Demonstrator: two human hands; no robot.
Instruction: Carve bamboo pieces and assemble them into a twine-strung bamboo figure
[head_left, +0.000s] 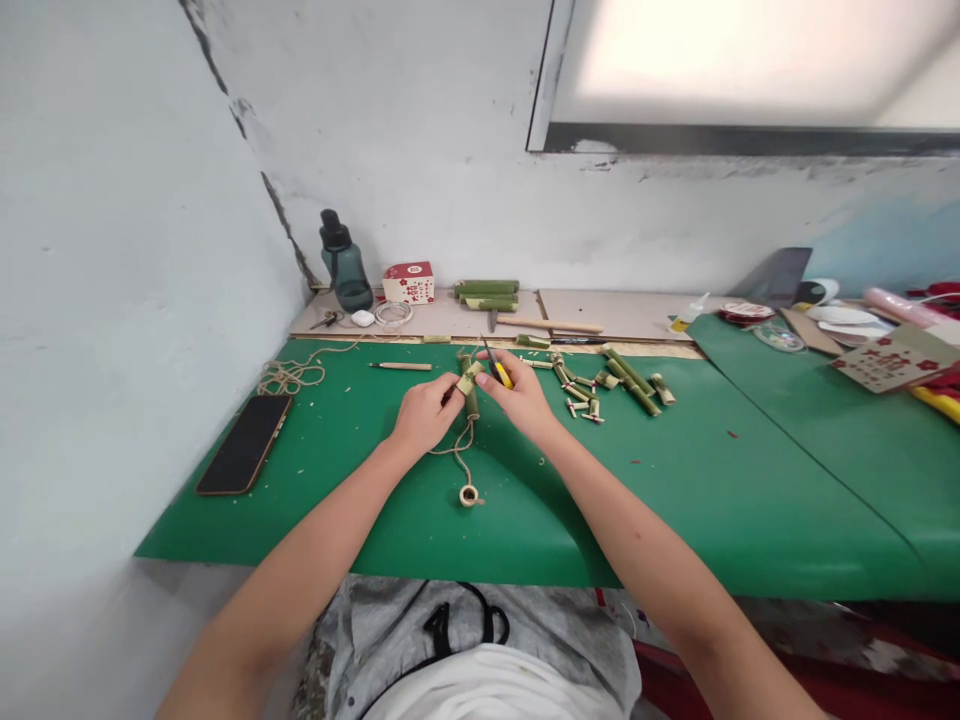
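Well, L grip (424,410) pinched the bamboo pc (470,378), R grip (528,400) pinched the yellow-handled tool (504,376), whose tip prob. needed aiming away.

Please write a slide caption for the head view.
Left hand holds bamboo piece, right hand holds yellow tool, over a green mat.

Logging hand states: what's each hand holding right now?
Left hand: closed, pinching a short bamboo piece.
Right hand: closed, holding a yellow-and-black tool.
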